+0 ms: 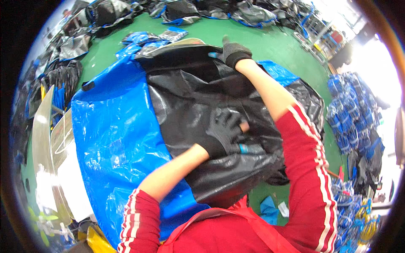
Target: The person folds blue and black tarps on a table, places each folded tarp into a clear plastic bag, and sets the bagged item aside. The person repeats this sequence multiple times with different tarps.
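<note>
A large sheet of shiny plastic fabric lies spread before me, with a black middle part (177,122) and a broad blue part (118,135) on the left. My left hand (225,133), in a dark grey knit glove, presses on the black part near its middle. Its fingers are apart, one bare fingertip shows, and there is blue at the thumb. Farther off, my right hand (236,52), gloved alike, touches the far black edge with thumb and a finger stretched apart. Folds beneath the right forearm are partly hidden.
Folded blue and black pieces (145,40) lie on the green floor (202,29) beyond the sheet. Bundled blue packs (352,111) are stacked at right. Black sheets (181,12) line the far side. A pale curved board (44,139) stands at left.
</note>
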{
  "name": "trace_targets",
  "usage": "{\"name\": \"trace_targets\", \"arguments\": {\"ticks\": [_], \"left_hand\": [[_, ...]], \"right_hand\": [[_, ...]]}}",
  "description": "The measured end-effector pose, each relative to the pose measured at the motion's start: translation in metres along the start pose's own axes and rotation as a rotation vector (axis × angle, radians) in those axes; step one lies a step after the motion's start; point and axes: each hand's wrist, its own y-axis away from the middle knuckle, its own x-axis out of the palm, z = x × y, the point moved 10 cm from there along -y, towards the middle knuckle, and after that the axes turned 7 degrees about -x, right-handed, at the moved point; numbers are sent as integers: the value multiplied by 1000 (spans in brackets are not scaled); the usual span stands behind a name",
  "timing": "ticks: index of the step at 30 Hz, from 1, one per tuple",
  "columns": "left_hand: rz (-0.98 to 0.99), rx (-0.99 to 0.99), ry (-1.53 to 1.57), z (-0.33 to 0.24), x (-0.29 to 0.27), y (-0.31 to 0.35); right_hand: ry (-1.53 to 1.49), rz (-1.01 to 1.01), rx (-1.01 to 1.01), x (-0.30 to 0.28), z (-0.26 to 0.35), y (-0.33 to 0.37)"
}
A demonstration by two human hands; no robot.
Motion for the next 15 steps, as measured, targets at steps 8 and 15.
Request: {"name": "trace_targets", "arguments": {"ticks": [8,15], "left_hand": [[-8,147,422,12,10,50],[-260,-1541,-555,102,-209,500]], "right_hand": [[280,-505,-398,25,40,13],[152,407,-478,199,54,138]]}}
